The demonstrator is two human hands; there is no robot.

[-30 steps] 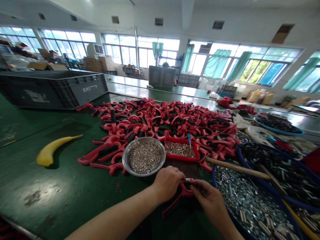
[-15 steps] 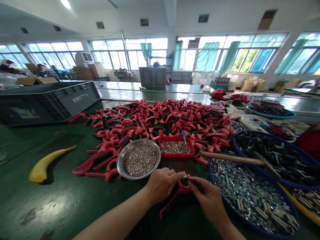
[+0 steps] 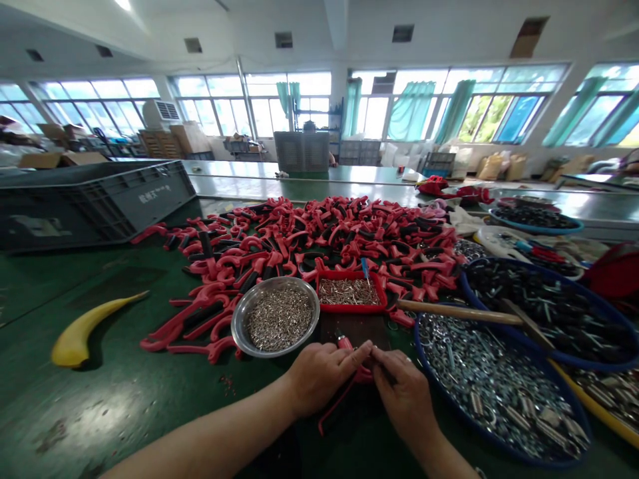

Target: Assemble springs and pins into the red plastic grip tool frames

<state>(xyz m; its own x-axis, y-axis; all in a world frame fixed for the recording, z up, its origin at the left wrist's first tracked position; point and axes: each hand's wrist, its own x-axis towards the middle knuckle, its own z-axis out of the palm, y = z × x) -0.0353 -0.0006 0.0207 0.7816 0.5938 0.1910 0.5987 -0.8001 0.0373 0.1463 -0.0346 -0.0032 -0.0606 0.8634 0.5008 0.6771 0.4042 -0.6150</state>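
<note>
My left hand (image 3: 319, 379) and my right hand (image 3: 404, 392) meet low in the middle of the view, both gripping a red-and-black U-shaped handle (image 3: 345, 343). Its red end pokes up between my hands, and its long dark arm trails down toward me. Fingers hide the handle's middle. My right fingertips pinch near that part, but I cannot tell whether they also hold something small. Just beyond my left hand sits a steel bowl (image 3: 238, 331) heaped with small metal pieces.
A large pile of red-and-black handles (image 3: 324, 233) lies beyond a red tray (image 3: 352, 310) of small metal pieces. To the right are blue-rimmed basins of metal fittings (image 3: 499, 450) and dark parts (image 3: 589, 299), with a wooden stick (image 3: 459, 313) across them. A grey crate (image 3: 90, 206) stands far left.
The red handle has turned in my hands, and its red end now points up and away from me. The small metal tip seen earlier no longer shows. The view has shifted slightly.
</note>
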